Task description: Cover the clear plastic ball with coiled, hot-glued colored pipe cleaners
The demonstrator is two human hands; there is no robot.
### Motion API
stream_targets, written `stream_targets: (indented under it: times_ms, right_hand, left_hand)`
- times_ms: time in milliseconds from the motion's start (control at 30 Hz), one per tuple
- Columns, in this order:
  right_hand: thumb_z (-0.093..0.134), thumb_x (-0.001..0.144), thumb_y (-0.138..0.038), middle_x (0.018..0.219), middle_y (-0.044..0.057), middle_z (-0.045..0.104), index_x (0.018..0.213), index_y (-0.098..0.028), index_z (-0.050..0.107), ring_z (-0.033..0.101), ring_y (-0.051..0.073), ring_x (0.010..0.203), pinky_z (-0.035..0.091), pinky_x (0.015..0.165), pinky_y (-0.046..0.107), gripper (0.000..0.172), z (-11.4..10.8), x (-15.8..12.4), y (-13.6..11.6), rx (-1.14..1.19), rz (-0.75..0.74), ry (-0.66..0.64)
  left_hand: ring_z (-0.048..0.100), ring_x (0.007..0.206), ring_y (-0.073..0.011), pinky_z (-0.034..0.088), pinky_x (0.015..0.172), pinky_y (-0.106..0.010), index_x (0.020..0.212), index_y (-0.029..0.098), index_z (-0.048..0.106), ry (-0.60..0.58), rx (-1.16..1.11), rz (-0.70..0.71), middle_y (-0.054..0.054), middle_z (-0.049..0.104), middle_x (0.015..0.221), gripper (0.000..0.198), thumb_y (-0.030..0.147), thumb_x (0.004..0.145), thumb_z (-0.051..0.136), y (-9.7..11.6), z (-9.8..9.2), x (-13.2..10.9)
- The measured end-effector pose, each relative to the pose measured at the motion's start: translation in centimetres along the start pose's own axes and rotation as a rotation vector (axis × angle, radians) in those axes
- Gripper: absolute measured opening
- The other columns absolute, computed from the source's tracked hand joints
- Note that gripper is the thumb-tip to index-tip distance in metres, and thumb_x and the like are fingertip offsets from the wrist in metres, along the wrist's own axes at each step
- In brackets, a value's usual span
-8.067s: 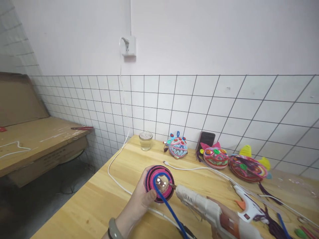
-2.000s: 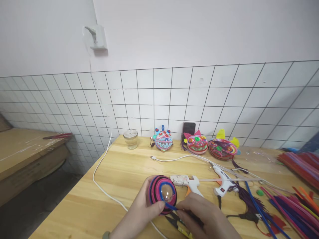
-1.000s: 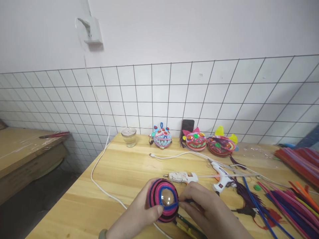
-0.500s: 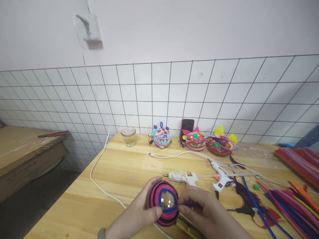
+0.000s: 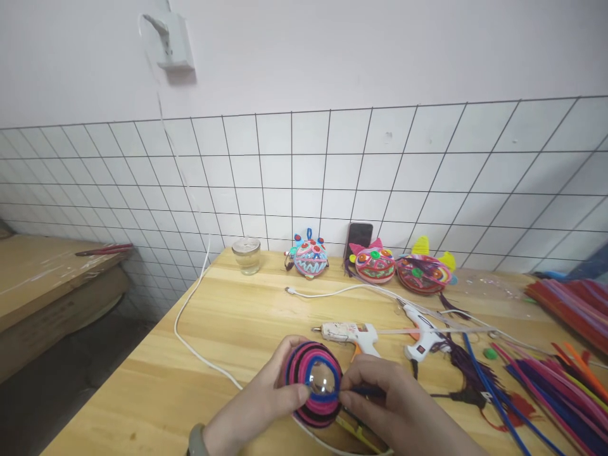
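My left hand grips the side of a clear ball wrapped in rings of pink, black and blue pipe cleaner, its thumb pressing near the blue ring. A round clear patch shows in the middle of the ball. At the ball's right edge my right hand pinches a blue pipe cleaner, which runs back under the fingers. Just behind the hands lies a white glue gun, its nozzle pointing left. Below the ball, partly hidden by my right hand, is a yellow tool I cannot make out.
Loose pipe cleaners and a second glue gun lie to the right. Along the wall stand a glass cup, several decorated balls and a phone. A white cable crosses the left side of the table.
The view has shifted slightly. The ball looks turned a little in my left hand, while both hands keep nearly the same hold.
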State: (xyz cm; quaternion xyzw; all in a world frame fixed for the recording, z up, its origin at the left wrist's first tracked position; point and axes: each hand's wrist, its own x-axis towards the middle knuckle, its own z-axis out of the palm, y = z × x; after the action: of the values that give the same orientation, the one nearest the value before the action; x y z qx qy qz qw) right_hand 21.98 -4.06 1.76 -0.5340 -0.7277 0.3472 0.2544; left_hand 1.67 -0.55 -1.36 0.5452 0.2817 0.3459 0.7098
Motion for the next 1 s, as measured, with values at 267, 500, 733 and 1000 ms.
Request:
stream_targets:
  times_ms: [267, 500, 733, 1000]
  right_hand:
    - [0.055, 0.079, -0.022, 0.072, 0.001, 0.068, 0.071, -0.020, 0.068, 0.061, 0.017, 0.070, 0.045, 0.061, 0.024, 0.015, 0.4, -0.2, -0.2, 0.025, 0.048, 0.039]
    - [0.054, 0.078, -0.022, 0.073, 0.001, 0.069, 0.072, -0.019, 0.068, 0.062, 0.017, 0.069, 0.045, 0.061, 0.024, 0.015, 0.8, -0.1, 0.0, 0.006, 0.077, 0.022]
    - [0.053, 0.076, -0.021, 0.070, 0.001, 0.069, 0.069, -0.020, 0.068, 0.062, 0.018, 0.067, 0.044, 0.059, 0.026, 0.017, 1.2, 0.1, 0.0, -0.005, 0.068, 0.077]
    - [0.052, 0.077, -0.022, 0.067, 0.001, 0.068, 0.068, -0.020, 0.067, 0.062, 0.017, 0.066, 0.045, 0.059, 0.025, 0.017, 1.4, 0.2, -0.2, -0.020, 0.062, 0.100]
  left_hand:
    - [0.054, 0.109, -0.0277, 0.039, 0.092, -0.039, 0.116, 0.022, 0.055, -0.025, -0.091, 0.015, -0.007, 0.063, 0.109, 0.060, 0.043, 0.064, 0.076, -0.2, 0.5, 0.1]
    - [0.060, 0.097, -0.0246, 0.043, 0.083, -0.037, 0.115, 0.024, 0.042, 0.055, -0.149, 0.026, -0.006, 0.062, 0.106, 0.081, 0.023, 0.048, 0.088, -1.6, 0.8, 0.8]
    - [0.060, 0.093, -0.0243, 0.044, 0.080, -0.035, 0.107, 0.018, 0.051, 0.071, -0.100, 0.042, -0.008, 0.064, 0.101, 0.066, 0.030, 0.052, 0.086, -0.6, 1.3, 0.8]
    - [0.054, 0.110, -0.0305, 0.042, 0.090, -0.041, 0.125, 0.023, 0.039, 0.156, -0.115, 0.049, -0.013, 0.055, 0.125, 0.085, 0.028, 0.053, 0.085, -1.9, 1.0, 0.9]
